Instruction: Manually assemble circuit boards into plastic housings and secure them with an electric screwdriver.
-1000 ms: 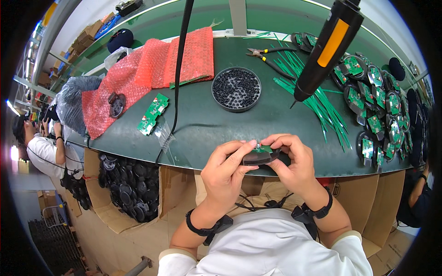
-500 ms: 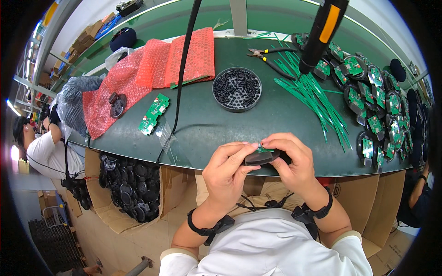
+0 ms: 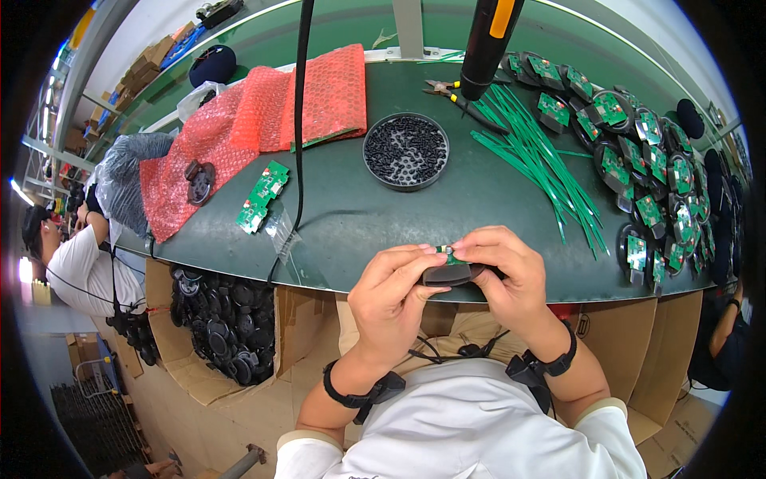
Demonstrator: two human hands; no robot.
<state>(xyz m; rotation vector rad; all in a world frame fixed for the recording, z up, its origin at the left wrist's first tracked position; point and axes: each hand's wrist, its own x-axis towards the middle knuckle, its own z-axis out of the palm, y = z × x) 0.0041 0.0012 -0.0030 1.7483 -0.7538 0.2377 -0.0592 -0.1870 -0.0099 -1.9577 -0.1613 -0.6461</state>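
Between both hands, at the table's near edge, is a black plastic housing with a small green circuit board on its top. My left hand pinches the housing's left side, thumb below and fingers at the board. On the other side my right hand grips it, with the index fingertip at the board's upper edge. How the board sits in the housing is partly covered by my fingers. Beyond the hands stands a round tray of small black parts.
A black-and-orange electric screwdriver hangs over the table, near pliers and green strips. Housings with boards crowd the right. Left lie a board panel, red bubble wrap and a black cable. A carton holds black housings.
The hanging screwdriver and the cable have shifted to the left in view. Both hands keep their hold on the housing, with only slight finger movement at the board.
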